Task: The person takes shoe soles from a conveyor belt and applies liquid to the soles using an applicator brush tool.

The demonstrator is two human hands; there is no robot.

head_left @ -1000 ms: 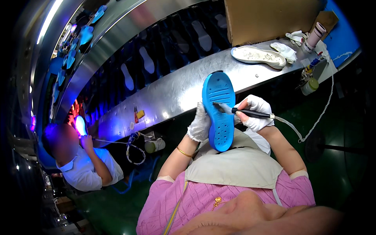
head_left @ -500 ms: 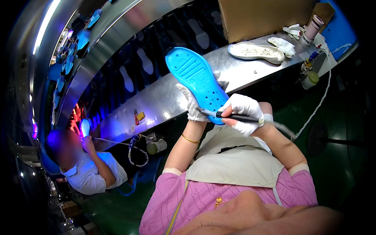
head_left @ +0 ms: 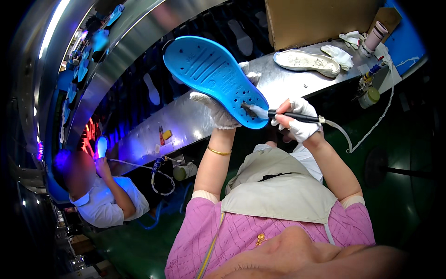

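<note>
Gripping the blue sole by both edges, left hand tilts it further left than half a second ago, above the metal bench. Right hand: fingers closed round the black-handled brush, bristles at the holed end. Blue sole hides left palm; white sole lies beyond.

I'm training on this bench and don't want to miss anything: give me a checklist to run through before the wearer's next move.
1. Blue sole supported by left hand: ok.
2. Brush gripped in right hand: ok.
3. Tube clear of the sole: ok, it loops off to the right.
4. Right fingertips covered: not ok, the glove leaves some bare.
5. Bristles touching the sole: cannot tell, they overlap it in view.
6. Sole evenly coated: cannot tell.
</note>
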